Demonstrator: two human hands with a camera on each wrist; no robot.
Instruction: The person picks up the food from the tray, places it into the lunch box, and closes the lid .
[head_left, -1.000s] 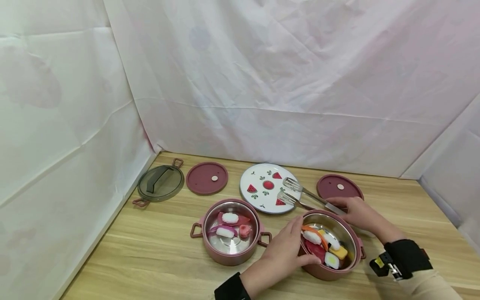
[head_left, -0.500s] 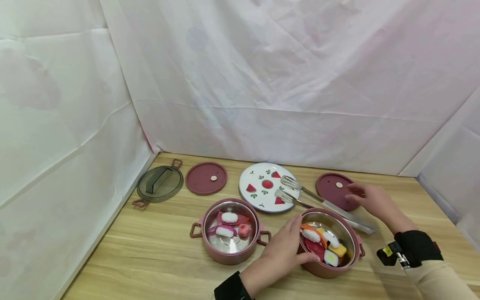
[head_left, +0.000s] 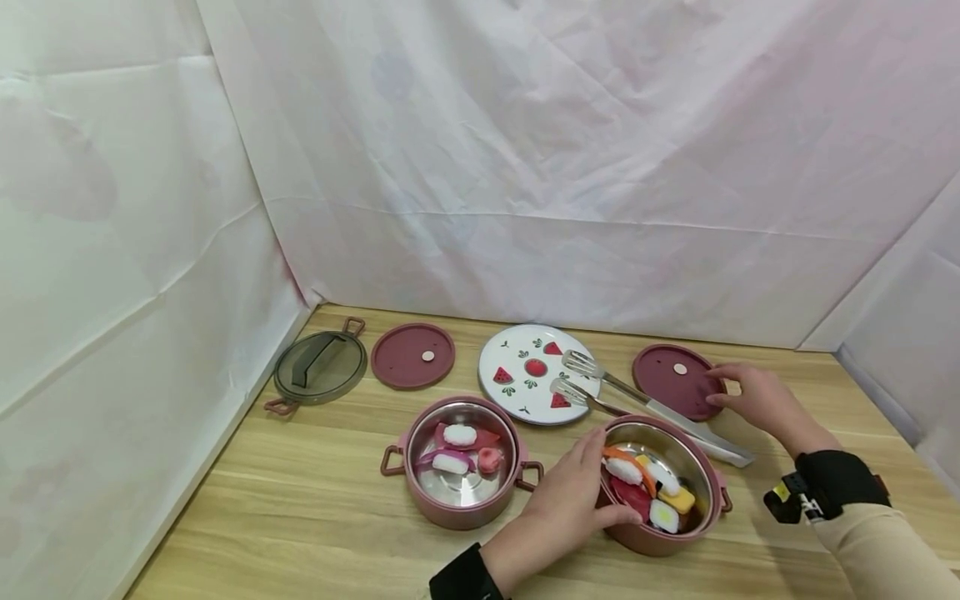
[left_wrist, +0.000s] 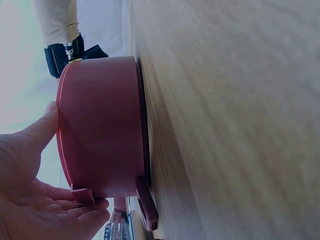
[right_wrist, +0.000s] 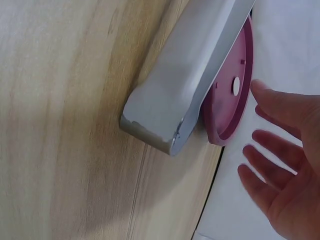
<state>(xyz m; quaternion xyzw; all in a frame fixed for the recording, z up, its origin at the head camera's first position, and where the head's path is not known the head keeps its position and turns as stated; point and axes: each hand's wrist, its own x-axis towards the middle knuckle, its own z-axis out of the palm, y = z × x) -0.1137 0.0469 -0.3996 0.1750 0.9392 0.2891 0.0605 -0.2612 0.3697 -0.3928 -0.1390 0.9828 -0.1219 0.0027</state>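
Observation:
My left hand [head_left: 562, 508] holds the left side of a dusty-red pot [head_left: 651, 546], its thumb at the rim and its fingers by a side handle [left_wrist: 82, 194]. Inside that pot lie several toy sushi pieces [head_left: 664, 517] against the steel lining. My right hand [head_left: 776, 410] is at the right edge of a round dark-red lid [head_left: 667, 387], thumb and forefinger right by its rim. In the right wrist view those fingers are spread, with nothing between them. Between pot and lid lie metal serving tongs [head_left: 716, 448], their forked tips over a plate [head_left: 517, 408].
To the left stands a second pot [head_left: 459, 518] holding a few toy sushi pieces [head_left: 452, 463]. Behind it lies another dark-red lid [head_left: 401, 367], beside a see-through lid [head_left: 333, 379] with a black handle. White cloth [head_left: 525, 167] hangs along the back and sides.
My right hand has let go of the tongs and moved right and back to the lid's edge. The left hand stays on the pot.

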